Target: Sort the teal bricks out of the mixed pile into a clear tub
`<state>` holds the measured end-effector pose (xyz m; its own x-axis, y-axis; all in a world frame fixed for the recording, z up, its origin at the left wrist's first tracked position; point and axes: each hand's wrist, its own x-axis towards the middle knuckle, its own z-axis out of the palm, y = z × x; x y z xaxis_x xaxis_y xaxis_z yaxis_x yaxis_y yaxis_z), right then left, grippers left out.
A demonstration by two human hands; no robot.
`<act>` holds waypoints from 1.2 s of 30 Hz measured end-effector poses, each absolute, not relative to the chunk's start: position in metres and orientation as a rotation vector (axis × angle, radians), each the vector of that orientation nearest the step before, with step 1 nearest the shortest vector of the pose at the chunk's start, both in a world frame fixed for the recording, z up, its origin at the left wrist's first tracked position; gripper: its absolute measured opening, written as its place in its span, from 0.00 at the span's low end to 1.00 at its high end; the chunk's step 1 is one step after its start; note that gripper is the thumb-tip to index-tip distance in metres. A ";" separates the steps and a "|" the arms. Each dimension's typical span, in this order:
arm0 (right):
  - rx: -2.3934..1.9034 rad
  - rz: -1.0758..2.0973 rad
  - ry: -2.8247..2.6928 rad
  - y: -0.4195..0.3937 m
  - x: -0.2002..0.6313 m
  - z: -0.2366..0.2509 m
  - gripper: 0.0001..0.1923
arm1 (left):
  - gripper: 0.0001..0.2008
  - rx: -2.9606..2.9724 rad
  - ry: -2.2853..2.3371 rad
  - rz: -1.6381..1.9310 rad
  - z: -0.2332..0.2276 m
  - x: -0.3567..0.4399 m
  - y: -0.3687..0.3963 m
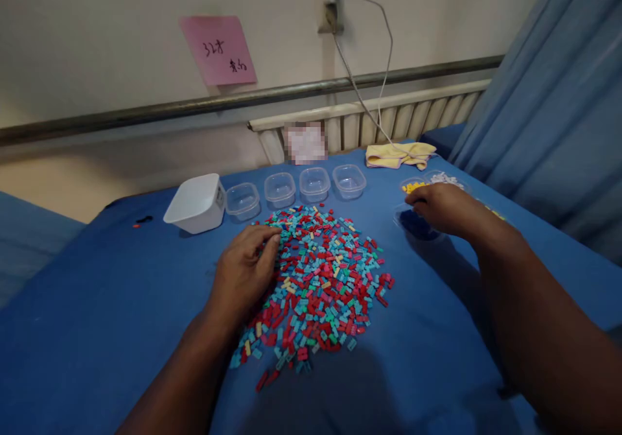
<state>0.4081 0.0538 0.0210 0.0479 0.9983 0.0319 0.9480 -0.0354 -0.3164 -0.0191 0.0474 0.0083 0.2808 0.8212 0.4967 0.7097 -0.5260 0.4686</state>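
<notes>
The pink sticky note on the wall had handwriting on it, looked like "328" plus some characters I couldn't make out. The big heap of small red, teal and yellow plastic bricks sat mid-table on the blue cloth, stretched roughly from near-left to far-right. The left hand rested on its left edge, fingers curled loosely together onto the bricks. The right hand hovered over a clear shallow container of dark blue pieces; couldn't tell if it pinched anything.

blurred patch, hand-covered dish contents
</notes>
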 end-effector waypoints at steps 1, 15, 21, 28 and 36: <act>-2.129 0.224 -2.008 0.057 0.415 0.016 0.18 | 0.13 2.387 1.450 1.072 0.009 -0.020 0.048; -2.242 0.136 -2.181 0.052 0.413 -0.007 0.20 | 0.33 2.559 1.514 0.428 -0.013 -0.033 0.058; -2.282 0.095 -2.179 0.046 0.394 0.004 0.22 | 0.41 2.530 1.464 0.072 -0.004 -0.027 0.045; -1.816 0.014 -2.299 0.043 0.350 -0.001 0.22 | 0.50 2.457 1.437 -0.199 0.018 -0.032 -0.002; -1.453 0.003 -2.464 0.036 0.325 -0.015 0.24 | 0.49 2.444 1.562 -0.107 0.010 0.004 0.021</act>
<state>0.3255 0.0362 -0.0147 -0.4550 0.8581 0.2380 0.8575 0.4943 -0.1428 0.0042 0.0211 0.0098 0.4266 0.8845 -0.1888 0.9020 -0.4009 0.1601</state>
